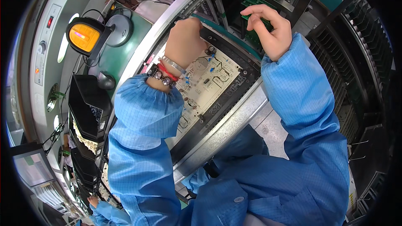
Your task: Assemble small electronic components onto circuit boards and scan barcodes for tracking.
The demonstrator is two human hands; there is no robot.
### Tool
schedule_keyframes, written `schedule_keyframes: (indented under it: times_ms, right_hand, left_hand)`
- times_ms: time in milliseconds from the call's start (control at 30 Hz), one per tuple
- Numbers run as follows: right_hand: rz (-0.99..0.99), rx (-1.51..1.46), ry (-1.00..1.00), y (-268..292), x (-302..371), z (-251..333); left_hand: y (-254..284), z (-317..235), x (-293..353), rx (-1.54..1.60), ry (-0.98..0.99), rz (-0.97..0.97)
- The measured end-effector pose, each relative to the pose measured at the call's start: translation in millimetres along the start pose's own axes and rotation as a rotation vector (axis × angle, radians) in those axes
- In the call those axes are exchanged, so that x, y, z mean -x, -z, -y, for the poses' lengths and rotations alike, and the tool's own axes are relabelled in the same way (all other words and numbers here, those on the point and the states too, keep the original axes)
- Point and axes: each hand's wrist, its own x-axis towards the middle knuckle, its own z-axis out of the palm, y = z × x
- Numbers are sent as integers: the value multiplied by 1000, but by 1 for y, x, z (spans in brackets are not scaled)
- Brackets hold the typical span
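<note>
A pale circuit board (217,73) with small dark, blue and brown components lies in a black carrier frame (238,84) in front of me. My left hand (184,37) is over the far left part of the board, its back to me and its fingers curled under; what they grip, if anything, is hidden. Farther right, my right hand (274,31) is raised beyond the frame's right corner. Its thumb and index finger are bent toward each other around a small green piece (246,17), which is hard to tell from the green boards behind it.
A metal rail (226,129) runs along the carrier's near side. At the left are a yellow-faced scanner (83,37), a mouse (106,81) and black bins (88,106). Dark slotted racks (366,58) stand right. Another person's hand (93,201) shows lower left.
</note>
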Motion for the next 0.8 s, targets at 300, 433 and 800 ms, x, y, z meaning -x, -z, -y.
schedule_keyframes:
  times_ms: [300,433,800]
  right_hand:
    - [-10,12,-18,0,2,1]
    - [-6,12,-17,0,-1,5]
    - [-13,23,-21,0,-1,2]
  left_hand:
    - [4,-3,15,138,57,-23]
    - [5,0,17,121,68,-13]
    - [2,2,17,50,65,16]
